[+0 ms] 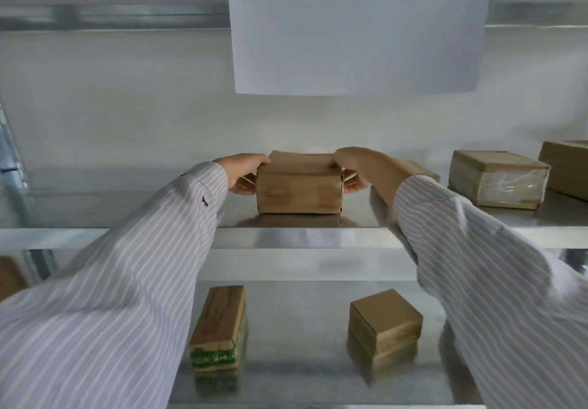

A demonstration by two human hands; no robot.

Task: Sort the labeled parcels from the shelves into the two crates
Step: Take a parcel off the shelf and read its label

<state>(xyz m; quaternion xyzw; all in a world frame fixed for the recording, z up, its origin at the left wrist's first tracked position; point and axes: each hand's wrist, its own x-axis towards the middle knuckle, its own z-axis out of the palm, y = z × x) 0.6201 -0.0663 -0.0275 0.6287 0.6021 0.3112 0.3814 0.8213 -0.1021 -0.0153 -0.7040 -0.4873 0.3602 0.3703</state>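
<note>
A brown cardboard parcel point(299, 190) stands on the upper metal shelf point(286, 237), straight ahead. My left hand point(243, 171) grips its left end, fingers over the top edge and thumb on the side. My right hand point(356, 167) grips its right end the same way. Both arms are in striped sleeves. No label shows on the parcel's near face. Neither crate is in view.
On the upper shelf to the right lie a parcel with a clear-taped side point(496, 179) and another brown parcel point(566, 168) at the edge. The lower shelf point(302, 373) holds a parcel with green tape point(219, 326) and a small brown box point(385, 322). A paper sign point(359, 27) hangs above.
</note>
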